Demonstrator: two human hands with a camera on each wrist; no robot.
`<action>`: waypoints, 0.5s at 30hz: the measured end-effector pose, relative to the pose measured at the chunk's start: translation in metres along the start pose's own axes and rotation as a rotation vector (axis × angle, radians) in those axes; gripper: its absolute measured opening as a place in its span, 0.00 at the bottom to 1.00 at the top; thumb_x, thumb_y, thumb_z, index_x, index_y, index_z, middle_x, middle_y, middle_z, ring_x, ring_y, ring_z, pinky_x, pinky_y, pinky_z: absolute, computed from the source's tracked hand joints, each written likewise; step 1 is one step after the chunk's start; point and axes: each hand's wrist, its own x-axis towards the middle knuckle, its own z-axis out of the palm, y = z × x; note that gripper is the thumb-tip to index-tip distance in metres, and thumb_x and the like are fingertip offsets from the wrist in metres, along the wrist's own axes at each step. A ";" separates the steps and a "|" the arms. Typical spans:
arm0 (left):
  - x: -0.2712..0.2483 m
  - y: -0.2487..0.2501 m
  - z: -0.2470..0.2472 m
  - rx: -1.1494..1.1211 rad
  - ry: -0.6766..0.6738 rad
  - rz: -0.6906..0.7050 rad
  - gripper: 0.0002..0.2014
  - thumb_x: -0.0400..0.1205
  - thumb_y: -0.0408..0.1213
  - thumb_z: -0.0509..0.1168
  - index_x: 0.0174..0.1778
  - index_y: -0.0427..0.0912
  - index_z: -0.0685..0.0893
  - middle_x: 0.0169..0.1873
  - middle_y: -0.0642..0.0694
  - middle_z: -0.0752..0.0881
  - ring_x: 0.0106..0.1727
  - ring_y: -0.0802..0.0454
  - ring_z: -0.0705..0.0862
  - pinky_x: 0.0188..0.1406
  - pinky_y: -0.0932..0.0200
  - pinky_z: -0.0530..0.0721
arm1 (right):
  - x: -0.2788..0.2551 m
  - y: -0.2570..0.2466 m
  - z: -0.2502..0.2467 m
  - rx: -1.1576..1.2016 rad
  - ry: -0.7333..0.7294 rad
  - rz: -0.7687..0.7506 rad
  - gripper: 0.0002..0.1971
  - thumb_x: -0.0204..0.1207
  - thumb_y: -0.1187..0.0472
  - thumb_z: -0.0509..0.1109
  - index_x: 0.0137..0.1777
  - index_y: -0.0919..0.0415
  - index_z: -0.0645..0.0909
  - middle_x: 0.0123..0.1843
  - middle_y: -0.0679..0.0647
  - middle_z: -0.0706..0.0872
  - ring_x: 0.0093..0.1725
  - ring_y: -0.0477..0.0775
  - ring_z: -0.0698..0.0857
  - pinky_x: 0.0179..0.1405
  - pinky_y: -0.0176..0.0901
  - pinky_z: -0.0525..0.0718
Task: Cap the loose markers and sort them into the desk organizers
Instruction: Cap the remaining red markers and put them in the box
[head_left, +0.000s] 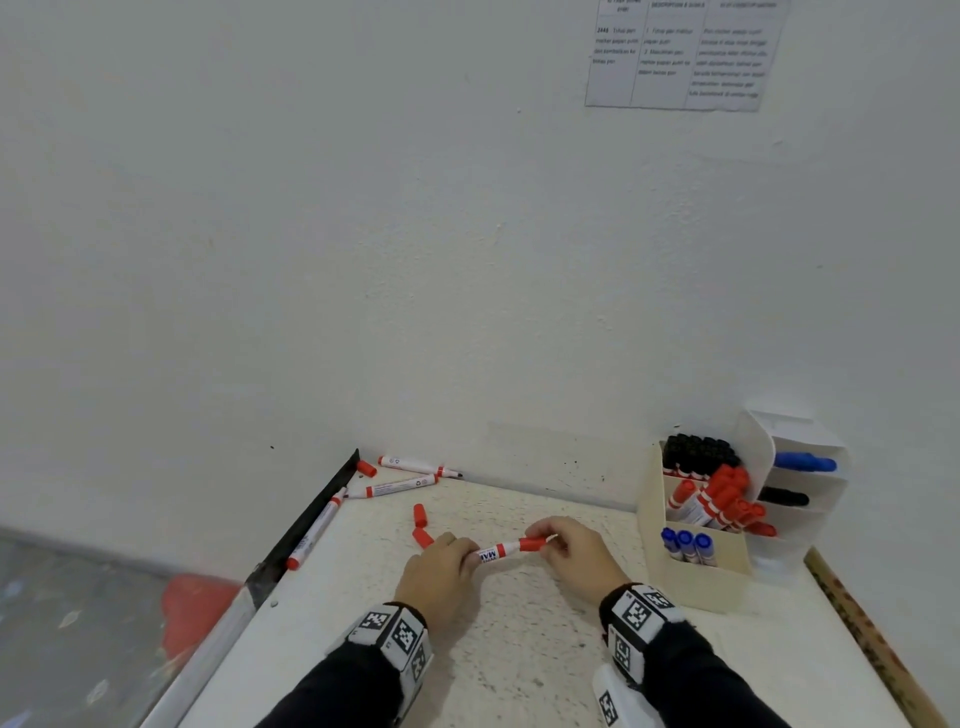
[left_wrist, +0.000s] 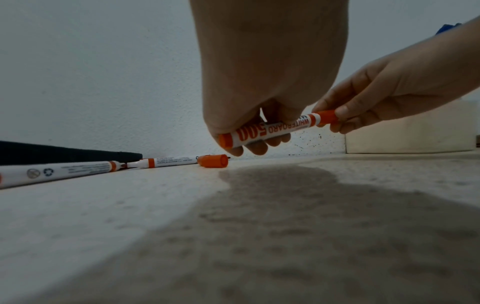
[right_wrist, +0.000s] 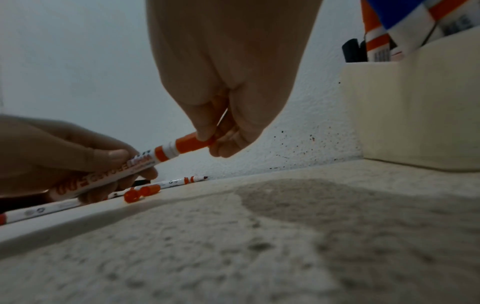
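Observation:
A red whiteboard marker is held level just above the table between both hands. My left hand grips its white barrel. My right hand pinches the red cap, which sits on the marker's tip end. Three uncapped red markers lie at the far left corner. Three loose red caps lie near them. The cream organizer at the right holds black, red and blue markers in separate compartments.
A white tiered holder behind the organizer carries a blue marker and a black marker. A black strip edges the table's left side and a wooden ruler lies along the right edge. The wall stands close behind.

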 end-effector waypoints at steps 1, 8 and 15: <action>0.000 0.000 0.001 0.010 -0.009 0.010 0.16 0.87 0.45 0.50 0.64 0.47 0.78 0.57 0.49 0.80 0.56 0.51 0.80 0.59 0.55 0.78 | -0.003 0.000 0.003 0.014 0.009 0.008 0.17 0.76 0.73 0.63 0.45 0.46 0.79 0.49 0.44 0.82 0.47 0.36 0.78 0.43 0.21 0.72; -0.004 0.004 -0.001 -0.171 -0.031 -0.019 0.14 0.85 0.46 0.54 0.56 0.46 0.82 0.49 0.47 0.83 0.48 0.53 0.80 0.52 0.56 0.80 | -0.010 -0.007 0.018 0.214 0.093 0.076 0.07 0.80 0.61 0.63 0.45 0.52 0.82 0.41 0.50 0.83 0.37 0.46 0.78 0.37 0.33 0.75; -0.012 0.018 -0.008 -0.196 0.009 0.095 0.07 0.77 0.49 0.68 0.45 0.51 0.80 0.43 0.51 0.83 0.45 0.55 0.80 0.46 0.63 0.78 | -0.011 -0.014 0.018 0.120 0.112 0.195 0.22 0.83 0.46 0.54 0.28 0.55 0.70 0.27 0.48 0.68 0.27 0.48 0.67 0.30 0.42 0.67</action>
